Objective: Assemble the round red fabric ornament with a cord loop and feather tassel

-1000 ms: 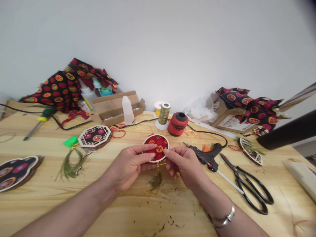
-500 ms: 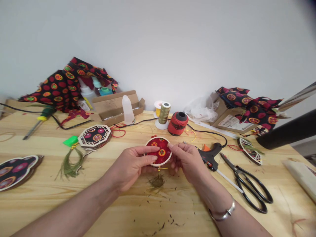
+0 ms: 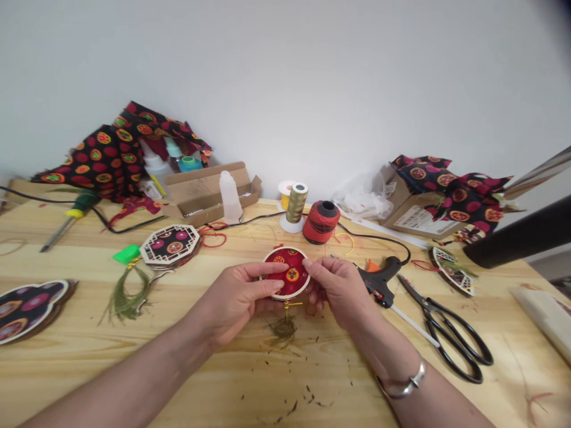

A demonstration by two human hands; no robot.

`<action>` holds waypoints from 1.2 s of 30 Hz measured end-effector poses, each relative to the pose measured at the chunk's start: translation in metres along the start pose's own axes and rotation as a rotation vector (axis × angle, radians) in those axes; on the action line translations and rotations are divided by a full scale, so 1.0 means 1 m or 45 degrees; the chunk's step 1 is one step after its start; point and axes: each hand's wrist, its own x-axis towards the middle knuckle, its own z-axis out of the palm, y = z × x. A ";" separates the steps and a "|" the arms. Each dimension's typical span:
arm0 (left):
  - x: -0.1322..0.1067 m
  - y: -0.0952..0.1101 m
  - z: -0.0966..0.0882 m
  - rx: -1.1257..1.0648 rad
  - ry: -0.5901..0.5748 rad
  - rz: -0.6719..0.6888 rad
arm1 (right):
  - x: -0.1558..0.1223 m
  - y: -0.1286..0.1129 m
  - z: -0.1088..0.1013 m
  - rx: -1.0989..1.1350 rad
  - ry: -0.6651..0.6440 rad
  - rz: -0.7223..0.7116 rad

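Observation:
Both hands hold a round pendant [image 3: 292, 274] with a pale rim and red patterned fabric, tilted up over the table. My left hand [image 3: 243, 288] grips its left side, thumb and index finger lying over the fabric face. At the right rim, my right hand [image 3: 334, 285] pinches the edge between thumb and fingers; the fingers behind it are partly hidden. A green tassel [image 3: 284, 327] tied with yellow thread hangs below the pendant. Just right of my right hand lies a black glue gun [image 3: 379, 280] with a white glue stick.
Black-handled scissors [image 3: 450, 333] lie at the right. Behind the pendant stand a red thread spool [image 3: 321, 222] and an olive thread spool [image 3: 297, 203]. An octagonal pendant [image 3: 172, 246], a screwdriver [image 3: 66, 223] and an open cardboard box [image 3: 209, 193] are at the left. Dark scraps [image 3: 292, 408] dot the front.

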 end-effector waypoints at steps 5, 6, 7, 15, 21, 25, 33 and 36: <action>0.001 -0.001 -0.002 0.003 -0.019 0.014 | 0.002 0.001 -0.001 -0.006 0.004 -0.002; 0.002 -0.001 -0.002 0.002 -0.024 0.017 | 0.002 0.002 -0.001 -0.011 0.004 -0.003; 0.002 -0.001 -0.002 -0.003 -0.027 0.020 | 0.002 0.002 -0.002 -0.018 0.002 0.000; 0.004 0.000 0.000 -0.053 -0.044 0.045 | 0.004 0.005 -0.003 -0.005 -0.007 -0.004; 0.003 -0.002 0.000 -0.013 0.002 0.032 | 0.005 0.004 -0.002 0.028 -0.007 0.020; 0.003 0.000 0.001 -0.033 0.045 0.021 | 0.004 0.004 0.000 0.042 -0.027 0.018; 0.005 0.006 -0.002 -0.106 0.149 0.086 | 0.003 0.002 0.001 -0.228 0.098 -0.031; 0.007 0.005 -0.006 -0.120 0.166 0.119 | 0.000 0.004 0.002 -0.342 0.067 -0.128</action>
